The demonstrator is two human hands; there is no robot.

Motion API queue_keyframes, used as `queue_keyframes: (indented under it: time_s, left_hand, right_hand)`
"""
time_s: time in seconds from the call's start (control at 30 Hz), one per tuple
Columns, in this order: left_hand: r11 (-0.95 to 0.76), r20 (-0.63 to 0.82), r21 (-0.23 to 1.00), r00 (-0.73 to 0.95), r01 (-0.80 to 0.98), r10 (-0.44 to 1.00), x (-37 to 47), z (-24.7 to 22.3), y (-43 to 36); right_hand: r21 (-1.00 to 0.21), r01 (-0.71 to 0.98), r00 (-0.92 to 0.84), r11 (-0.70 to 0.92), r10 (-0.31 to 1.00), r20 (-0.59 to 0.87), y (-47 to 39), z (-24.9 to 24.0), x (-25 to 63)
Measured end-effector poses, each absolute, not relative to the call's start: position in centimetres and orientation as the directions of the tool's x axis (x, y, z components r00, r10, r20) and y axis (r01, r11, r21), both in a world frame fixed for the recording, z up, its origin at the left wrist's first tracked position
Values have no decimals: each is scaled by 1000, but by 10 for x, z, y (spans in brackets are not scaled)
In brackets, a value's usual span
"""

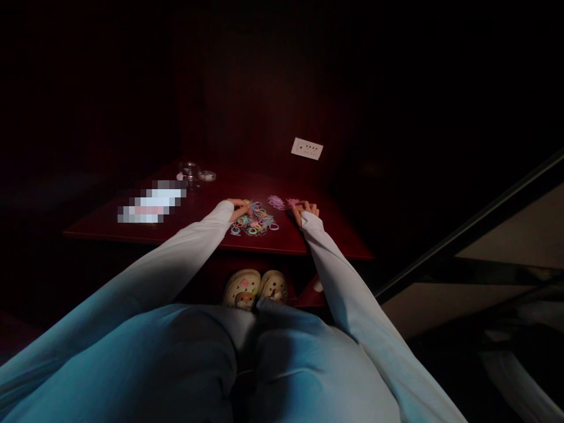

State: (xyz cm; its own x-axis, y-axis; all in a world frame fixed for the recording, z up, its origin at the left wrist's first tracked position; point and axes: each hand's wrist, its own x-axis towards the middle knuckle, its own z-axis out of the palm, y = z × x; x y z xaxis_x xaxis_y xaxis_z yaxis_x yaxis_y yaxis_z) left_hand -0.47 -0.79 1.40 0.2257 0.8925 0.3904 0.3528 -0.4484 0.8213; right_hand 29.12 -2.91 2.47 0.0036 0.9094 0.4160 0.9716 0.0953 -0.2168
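Observation:
Multicoloured small bands (254, 223) lie in a loose pile on the dark red tabletop (202, 226). At the pile's upper left edge, my left hand (239, 209) has its fingers in among the bands, thumb and fingertips close together; what they grip is too small to make out. Right of the pile is a small heap of purple bands (276, 202), and beside it a pink heap (292, 202). My right hand (305, 210) is at the pink heap, its fingers bent and partly spread, the fingertips partly hidden.
A clear jar (189, 171) stands at the back left with a round lid (207, 175) beside it. A blurred bright flat object (154, 202) lies on the left. A socket plate (307, 148) is on the wall behind. Clogs (243, 288) show below the table's edge.

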Motion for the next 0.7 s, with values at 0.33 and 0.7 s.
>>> queue_keyframes:
  time_s: [0.33,0.7]
  left_hand:
    - [-451,397,827,220,335,891,-5,5,1]
    - [-487,441,820,213,300,872,-4,8,-9]
  right_hand:
    - [-397,918,231,-19,839,493,-23,22,299]
    - [-316,949,176,-23,867,466,-26,22,297]
